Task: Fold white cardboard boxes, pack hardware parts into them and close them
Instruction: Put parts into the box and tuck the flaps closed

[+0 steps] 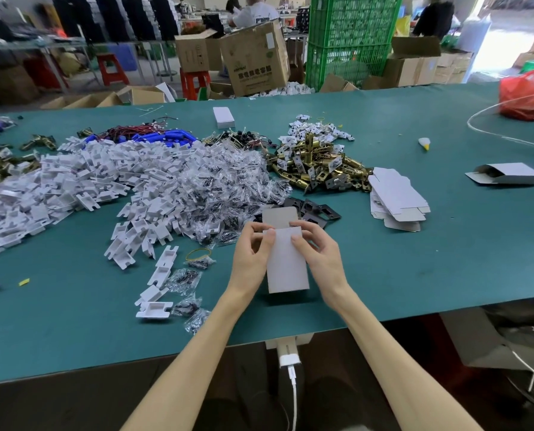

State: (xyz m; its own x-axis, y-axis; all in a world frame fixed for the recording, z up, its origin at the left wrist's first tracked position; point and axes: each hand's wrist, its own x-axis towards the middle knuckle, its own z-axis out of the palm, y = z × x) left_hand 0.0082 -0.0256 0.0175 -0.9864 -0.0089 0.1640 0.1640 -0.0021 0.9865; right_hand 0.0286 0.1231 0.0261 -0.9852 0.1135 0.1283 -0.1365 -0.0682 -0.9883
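Observation:
A white cardboard box (287,265) stands between both hands above the green table (414,275), its top flap (278,216) raised at the far end. My left hand (253,250) grips the box's left side with the thumb on its front face. My right hand (317,248) grips the right side, thumb on the front face too. Beyond the box lie black metal plates (320,209), a heap of brass latch parts (315,164), bagged screws (225,178) and white plastic pieces (82,178). A stack of flat unfolded boxes (396,197) lies to the right.
An open folded box (508,174) lies on its side at the right, a closed one (223,117) at the back. A red bag (525,94) sits far right. Brown cartons (256,57) and a green crate (349,38) stand behind the table. People work in the background.

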